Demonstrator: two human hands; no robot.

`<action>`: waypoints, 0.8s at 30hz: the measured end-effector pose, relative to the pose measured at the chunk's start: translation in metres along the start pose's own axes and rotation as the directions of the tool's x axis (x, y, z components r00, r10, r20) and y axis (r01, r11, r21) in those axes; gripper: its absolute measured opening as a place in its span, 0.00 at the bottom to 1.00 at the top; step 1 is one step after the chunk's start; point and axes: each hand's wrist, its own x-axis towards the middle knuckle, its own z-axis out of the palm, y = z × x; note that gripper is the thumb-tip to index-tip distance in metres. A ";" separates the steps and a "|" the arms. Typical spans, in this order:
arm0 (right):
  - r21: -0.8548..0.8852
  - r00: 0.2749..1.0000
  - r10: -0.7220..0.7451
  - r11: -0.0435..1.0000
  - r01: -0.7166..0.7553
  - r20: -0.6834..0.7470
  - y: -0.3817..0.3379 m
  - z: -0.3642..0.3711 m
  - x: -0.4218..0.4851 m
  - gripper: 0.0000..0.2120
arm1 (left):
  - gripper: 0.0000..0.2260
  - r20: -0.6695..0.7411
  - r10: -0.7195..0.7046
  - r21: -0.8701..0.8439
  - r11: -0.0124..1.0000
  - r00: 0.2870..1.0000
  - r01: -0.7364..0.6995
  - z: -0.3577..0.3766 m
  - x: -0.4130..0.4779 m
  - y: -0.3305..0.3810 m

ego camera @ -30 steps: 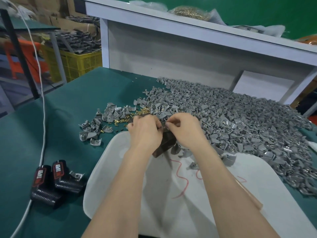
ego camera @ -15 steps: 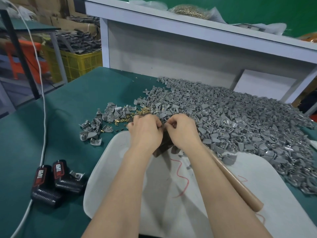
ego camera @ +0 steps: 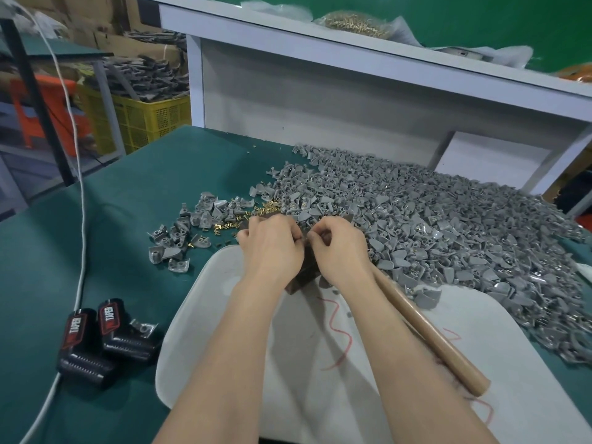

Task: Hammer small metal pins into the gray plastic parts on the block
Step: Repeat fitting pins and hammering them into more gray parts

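Both my hands meet over a dark brown block (ego camera: pixel 302 277) at the far edge of a white board (ego camera: pixel 368 395). My left hand (ego camera: pixel 272 248) covers the block's top, its fingertips pinched. My right hand (ego camera: pixel 339 248) pinches something small against the left fingertips; what they hold is hidden. A wooden hammer handle (ego camera: pixel 429 334) lies under my right forearm on the board. A large heap of gray plastic parts (ego camera: pixel 432 225) spreads to the right. Small brass pins (ego camera: pixel 243 216) lie scattered just left of the hands.
A smaller group of gray parts (ego camera: pixel 185 232) lies on the green table (ego camera: pixel 112 219) to the left. Two black tape holders (ego camera: pixel 105 341) and a white cable (ego camera: pixel 81 219) sit at front left. A white shelf (ego camera: pixel 352 59) carries a bag of brass pins (ego camera: pixel 352 24).
My right hand has drawn in toward the left hand over the block, and the hammer handle now shows beside my right forearm.
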 end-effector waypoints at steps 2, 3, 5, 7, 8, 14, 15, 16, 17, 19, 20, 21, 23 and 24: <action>-0.015 1.000 -0.012 1.000 0.012 -0.010 -0.001 0.001 -0.001 0.04 | 0.07 0.003 0.002 0.004 1.000 1.000 -0.002 0.000 0.000 0.000; -0.032 1.000 -0.020 0.999 0.020 -0.012 -0.001 0.001 -0.001 0.04 | 0.06 0.004 0.005 0.004 1.000 1.000 -0.005 0.000 0.000 -0.001; -0.079 0.999 -0.043 0.996 0.043 -0.003 -0.004 0.000 -0.002 0.04 | 0.05 0.006 0.008 -0.002 1.000 1.000 -0.008 0.000 0.000 -0.001; -0.133 0.998 -0.065 0.989 0.067 0.024 -0.006 -0.001 -0.001 0.05 | 0.05 0.004 0.009 -0.008 1.000 1.000 -0.009 0.000 0.000 -0.001; -0.161 0.997 -0.071 0.984 0.076 0.040 -0.008 -0.002 0.000 0.05 | 0.05 0.003 0.011 -0.006 1.000 1.000 -0.011 0.000 0.000 -0.001; -0.271 0.992 -0.075 0.957 0.101 0.106 -0.014 -0.008 0.005 0.05 | 0.07 0.008 0.020 0.005 1.000 1.000 -0.020 0.001 0.001 -0.001; -0.280 0.990 -0.080 0.954 0.109 0.114 -0.015 -0.009 0.005 0.05 | 0.07 0.007 0.022 0.007 1.000 1.000 -0.022 0.002 0.002 -0.001; -0.287 0.989 -0.083 0.951 0.115 0.122 -0.015 -0.010 0.006 0.05 | 0.07 0.005 0.023 0.008 1.000 1.000 -0.023 0.002 0.002 -0.001; -0.294 0.988 -0.084 0.948 0.120 0.131 -0.016 -0.011 0.007 0.05 | 0.07 0.003 0.025 0.009 1.000 1.000 -0.025 0.002 0.002 -0.002; -0.313 0.985 -0.075 0.942 0.121 0.157 -0.018 -0.012 0.009 0.05 | 0.07 0.002 0.027 0.009 1.000 1.000 -0.027 0.003 0.002 -0.002; -0.325 0.983 -0.063 0.938 0.117 0.171 -0.019 -0.013 0.011 0.05 | 0.07 0.002 0.028 0.010 1.000 1.000 -0.028 0.003 0.002 -0.002; -0.338 0.982 -0.050 0.934 0.111 0.184 -0.020 -0.014 0.012 0.05 | 0.07 0.003 0.028 0.012 1.000 1.000 -0.028 0.003 0.002 -0.002; -0.349 0.978 -0.035 0.931 0.107 0.205 -0.021 -0.015 0.014 0.05 | 0.07 0.001 0.031 0.012 0.999 1.000 -0.031 0.003 0.002 -0.002; -0.345 0.977 -0.030 0.933 0.103 0.211 -0.022 -0.016 0.014 0.05 | 0.07 -0.001 0.032 0.010 0.999 0.999 -0.032 0.003 0.002 -0.003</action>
